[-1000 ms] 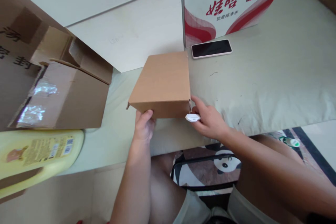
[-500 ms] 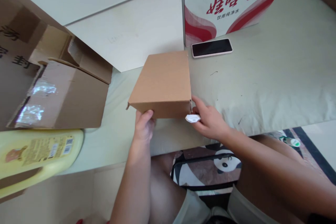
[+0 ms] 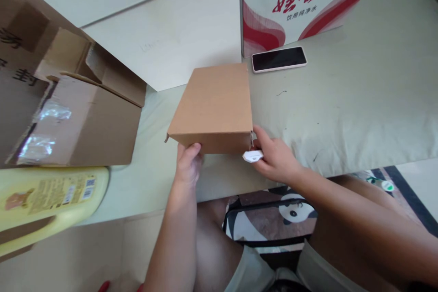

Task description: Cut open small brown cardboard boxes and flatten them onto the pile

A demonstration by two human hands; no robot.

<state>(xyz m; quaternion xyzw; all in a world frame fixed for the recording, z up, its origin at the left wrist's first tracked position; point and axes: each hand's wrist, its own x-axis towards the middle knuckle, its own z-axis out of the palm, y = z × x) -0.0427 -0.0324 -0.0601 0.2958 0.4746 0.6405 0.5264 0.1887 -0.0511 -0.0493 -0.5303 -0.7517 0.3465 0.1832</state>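
A small closed brown cardboard box [image 3: 214, 100] is tilted so that its top and front side face me. My left hand [image 3: 188, 164] grips its lower front edge at the left, thumb on the front side and fingers hidden underneath. By the front right corner, my right hand [image 3: 275, 157] is closed around a small white angular object [image 3: 252, 156] that sticks out past the fingers. Its kind cannot be made out. The right index finger touches the box's right corner, where the cardboard edge looks ragged.
A phone [image 3: 279, 59] lies on the pale cloth surface [image 3: 359, 100] before a white-and-red carton [image 3: 308, 9]. Behind the small box stands a large white box [image 3: 164, 41]. An open cardboard carton [image 3: 102, 123] and a yellow jug [image 3: 68, 191] are at the left.
The view has shifted slightly. The white object in my right hand has turned a little, and both hands keep their places at the box.
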